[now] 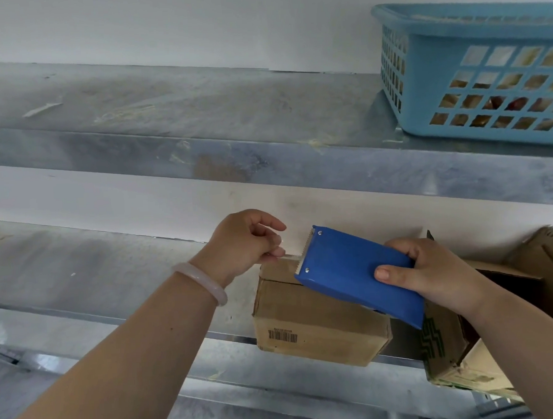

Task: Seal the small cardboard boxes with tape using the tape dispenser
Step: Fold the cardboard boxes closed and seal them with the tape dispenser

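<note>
Our right hand (432, 271) gripped the blue tape dispenser (358, 275) above the small box (316, 325) on the shelf (127, 268). Our left hand (248, 239) pinched the tape end (290, 256). We think no tape was stuck down yet. Other boxes (449, 344) beside it stood open.

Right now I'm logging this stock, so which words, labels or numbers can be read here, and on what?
No text is legible.
Barcode label on the small cardboard box: bars and tiny print, too small and blurred to read.
Green print on the open box to the right: a pattern, no readable letters.
Tape dispenser, tape, basket: no text shows.
</note>
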`<state>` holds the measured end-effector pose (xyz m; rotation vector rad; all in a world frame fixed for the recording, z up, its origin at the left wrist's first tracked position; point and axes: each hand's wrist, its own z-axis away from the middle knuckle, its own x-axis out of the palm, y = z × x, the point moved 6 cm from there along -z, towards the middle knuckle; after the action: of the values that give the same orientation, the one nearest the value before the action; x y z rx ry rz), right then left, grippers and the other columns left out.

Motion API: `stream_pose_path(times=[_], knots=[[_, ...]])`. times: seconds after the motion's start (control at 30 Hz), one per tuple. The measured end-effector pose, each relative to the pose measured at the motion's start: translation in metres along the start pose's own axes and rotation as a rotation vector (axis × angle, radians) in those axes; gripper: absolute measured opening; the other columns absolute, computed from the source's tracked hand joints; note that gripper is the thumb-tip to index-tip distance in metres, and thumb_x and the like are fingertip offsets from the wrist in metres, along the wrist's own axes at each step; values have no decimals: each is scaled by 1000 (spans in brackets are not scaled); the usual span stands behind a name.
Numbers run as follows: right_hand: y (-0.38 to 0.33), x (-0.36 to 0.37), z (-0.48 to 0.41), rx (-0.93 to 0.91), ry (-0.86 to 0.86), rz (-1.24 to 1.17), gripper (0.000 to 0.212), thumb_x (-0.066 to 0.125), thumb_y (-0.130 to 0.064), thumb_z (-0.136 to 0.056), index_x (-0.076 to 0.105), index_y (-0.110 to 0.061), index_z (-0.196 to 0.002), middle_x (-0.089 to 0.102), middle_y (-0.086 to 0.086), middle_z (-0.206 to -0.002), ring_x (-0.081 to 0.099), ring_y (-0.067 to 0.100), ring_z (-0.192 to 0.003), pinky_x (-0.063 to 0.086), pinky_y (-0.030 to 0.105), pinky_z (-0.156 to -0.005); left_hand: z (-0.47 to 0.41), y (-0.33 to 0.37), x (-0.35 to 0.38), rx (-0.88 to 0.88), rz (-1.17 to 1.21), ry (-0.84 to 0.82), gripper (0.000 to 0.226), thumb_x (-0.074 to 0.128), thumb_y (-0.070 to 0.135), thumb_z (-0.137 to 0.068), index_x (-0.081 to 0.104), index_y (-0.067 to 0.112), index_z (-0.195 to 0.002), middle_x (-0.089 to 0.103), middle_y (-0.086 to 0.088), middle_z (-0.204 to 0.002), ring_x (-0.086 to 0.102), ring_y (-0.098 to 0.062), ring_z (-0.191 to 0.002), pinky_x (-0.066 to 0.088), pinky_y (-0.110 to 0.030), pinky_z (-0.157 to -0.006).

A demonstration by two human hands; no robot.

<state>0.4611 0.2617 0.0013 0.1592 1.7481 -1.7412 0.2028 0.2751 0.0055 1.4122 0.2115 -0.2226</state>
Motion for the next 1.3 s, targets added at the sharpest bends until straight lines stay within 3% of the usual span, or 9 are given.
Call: stream_pose_path(times=[0.2, 0.3, 0.43, 0.5, 0.6, 0.67, 0.77, 0.97, 1.3], knots=[[4, 5, -6, 20, 23, 53, 66, 64, -74, -50, 69, -16, -82, 71, -3, -73, 66, 9, -65, 45, 17, -57, 4, -29, 4, -155, 196, 17, 26, 59, -5, -90, 68, 16, -101, 63, -12, -89, 69, -17, -74, 59, -30, -72], [4, 7, -8, 36, 20, 71, 66, 63, -76, -50, 68, -18, -82, 70, -6, -72, 66, 6, -64, 44, 14, -55, 4, -47, 7, -239, 301, 23, 25, 57, -5, -91, 68, 13, -105, 63, -13, -93, 69, -18, -78, 60, -38, -78], [0, 9, -12, 54, 17, 101, 57, 67, -73, -61, 67, -20, -82, 68, -8, -70, 64, 2, -63, 44, 11, -53, 3, -59, 11, -282, 372, 38, 23, 56, -7, -91, 65, 8, -106, 61, -17, -98, 66, -21, -80, 60, -35, -77], [-1, 9, -14, 77, -1, 124, 51, 63, -67, -62, 68, -22, -86, 69, -7, -75, 65, 2, -66, 46, 16, -58, 3, -62, 10, -293, 391, 49, 20, 57, -7, -91, 64, 7, -104, 61, -19, -99, 65, -22, -79, 61, -32, -74], [-5, 9, -18, 72, -54, 149, 64, 66, -80, -59, 69, -22, -87, 71, -4, -80, 67, 7, -70, 50, 22, -64, 2, -62, 10, -293, 398, 44, 19, 56, -9, -90, 63, 3, -103, 57, -19, -96, 61, -24, -82, 61, -31, -72], [-7, 7, -19, 74, -68, 171, 71, 61, -79, -47, 69, -20, -86, 71, -3, -79, 67, 7, -69, 48, 21, -63, 2, -61, 10, -289, 371, 55, 19, 55, -10, -90, 62, 3, -102, 56, -17, -92, 61, -23, -80, 61, -30, -70], [-9, 2, -17, 96, -89, 218, 71, 60, -79, -43, 69, -21, -82, 70, -7, -75, 65, 5, -65, 44, 18, -58, 0, -67, 6, -305, 379, 103, 17, 53, -9, -92, 62, 5, -95, 55, -14, -79, 59, -18, -65, 61, -32, -71], [-15, -2, -14, 115, -107, 272, 65, 68, -79, -49, 66, -20, -75, 66, -15, -64, 62, 0, -58, 39, 11, -50, -1, -62, 8, -295, 384, 76, 25, 46, -13, -93, 59, 3, -108, 50, -12, -71, 54, -20, -66, 60, -36, -74], [-22, 10, -22, 127, -117, 380, 37, 73, -60, -66, 61, -25, -68, 60, -13, -57, 56, -6, -52, 35, 11, -47, 3, -71, -1, -256, 340, 190, 24, 47, -12, -91, 58, 8, -99, 52, -11, -78, 56, -20, -64, 61, -36, -70]])
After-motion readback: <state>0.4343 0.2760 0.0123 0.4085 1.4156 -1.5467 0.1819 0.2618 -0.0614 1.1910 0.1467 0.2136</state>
